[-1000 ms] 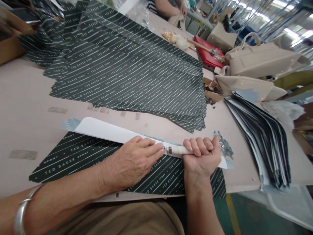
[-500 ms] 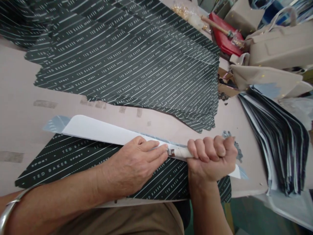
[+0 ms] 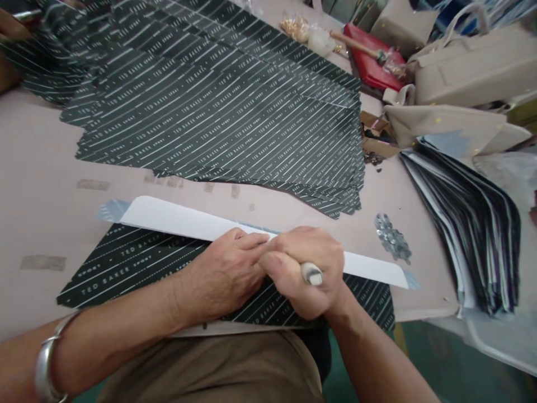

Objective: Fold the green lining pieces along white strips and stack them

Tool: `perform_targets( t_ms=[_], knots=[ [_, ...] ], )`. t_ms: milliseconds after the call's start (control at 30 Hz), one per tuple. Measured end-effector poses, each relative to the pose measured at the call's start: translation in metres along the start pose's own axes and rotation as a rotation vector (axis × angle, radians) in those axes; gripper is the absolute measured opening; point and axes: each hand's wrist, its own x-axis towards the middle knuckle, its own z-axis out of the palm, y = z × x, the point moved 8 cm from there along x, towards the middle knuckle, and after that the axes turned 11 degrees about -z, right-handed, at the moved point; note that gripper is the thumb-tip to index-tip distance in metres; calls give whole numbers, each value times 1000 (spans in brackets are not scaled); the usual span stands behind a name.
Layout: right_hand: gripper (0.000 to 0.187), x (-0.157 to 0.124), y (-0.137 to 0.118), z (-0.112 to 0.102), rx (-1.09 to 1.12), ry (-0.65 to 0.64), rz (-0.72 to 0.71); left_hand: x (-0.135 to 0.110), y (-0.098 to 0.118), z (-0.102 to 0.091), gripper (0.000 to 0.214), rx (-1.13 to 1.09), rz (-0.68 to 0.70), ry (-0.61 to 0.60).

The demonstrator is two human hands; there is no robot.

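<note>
A dark green printed paper sheet [image 3: 126,263] lies at the table's near edge, its far edge folded over as a long white flap [image 3: 184,221]. My left hand [image 3: 222,274] presses flat on the fold, fingers stretched out. My right hand [image 3: 304,271] is a fist round a white-handled tool [image 3: 312,274]; only the handle's butt shows, the working end hidden under the fist. Both hands touch each other at the middle of the flap.
A big fanned stack of the same printed sheets [image 3: 218,106] covers the table beyond. Folded dark sheets [image 3: 465,224] pile at the right edge. Small metal bits [image 3: 392,238] lie near the flap's right end. Beige bags [image 3: 461,73] and a red case [image 3: 375,56] sit far right.
My right hand has slid left along the fold, from the flap's right end to beside my left hand, and turned so the handle's butt points toward me. My left hand stayed put.
</note>
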Motion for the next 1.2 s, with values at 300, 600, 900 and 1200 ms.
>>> perform_targets(
  t_ms=[300,600,900,1200],
  knots=[
    [51,8,40,-26,268,375,262,2,4,-5,26,76,14,-12],
    [50,44,36,24,-60,17,288,-1,0,7,26,101,4,33],
    [50,34,31,15,-124,27,231,0,0,10,25,115,-8,-21],
    [50,2,24,-39,324,536,183,1,0,1,19,70,-22,-59]
  ],
)
